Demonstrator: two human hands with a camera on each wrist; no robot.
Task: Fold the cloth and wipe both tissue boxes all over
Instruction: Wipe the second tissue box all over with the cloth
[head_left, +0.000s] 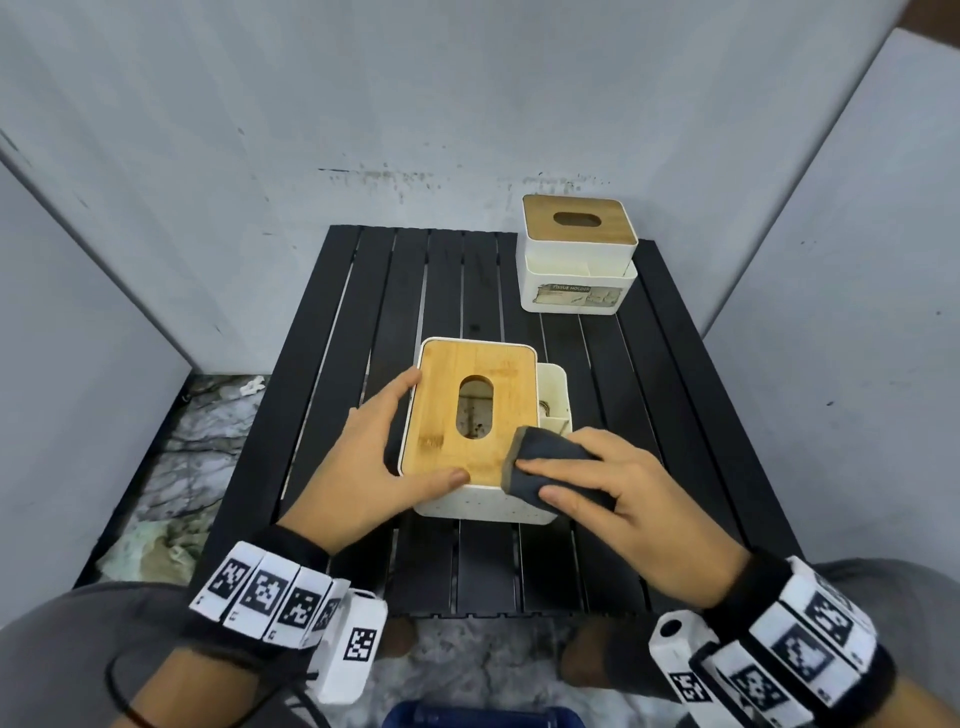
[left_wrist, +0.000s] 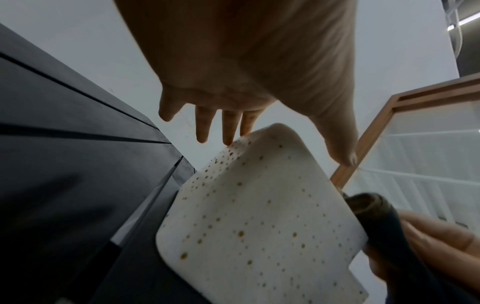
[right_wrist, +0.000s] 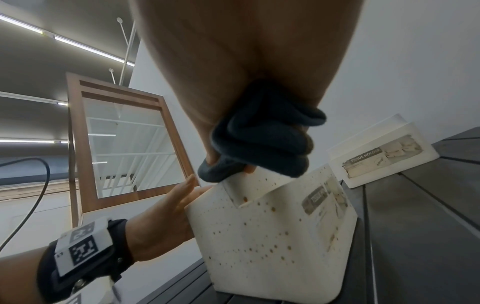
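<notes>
Black slatted table (head_left: 322, 332), grey walls (head_left: 208, 104); left hand (head_left: 363, 462) flat, right hand (head_left: 639, 499) grips cloth (head_left: 550, 462).

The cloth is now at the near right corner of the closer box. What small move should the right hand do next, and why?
Probably slide the folded cloth leftward along the bamboo lid toward the left hand's thumb. The right hand presses it only on the lid's near right corner, the rest of the lid looks uncovered, and the left hand steadies the near tissue box.

Dark grey cloth (head_left: 550, 462), white brown-speckled tissue box (head_left: 483, 506) with tan wooden lid (head_left: 478, 410), black slatted table (head_left: 623, 395)
</notes>
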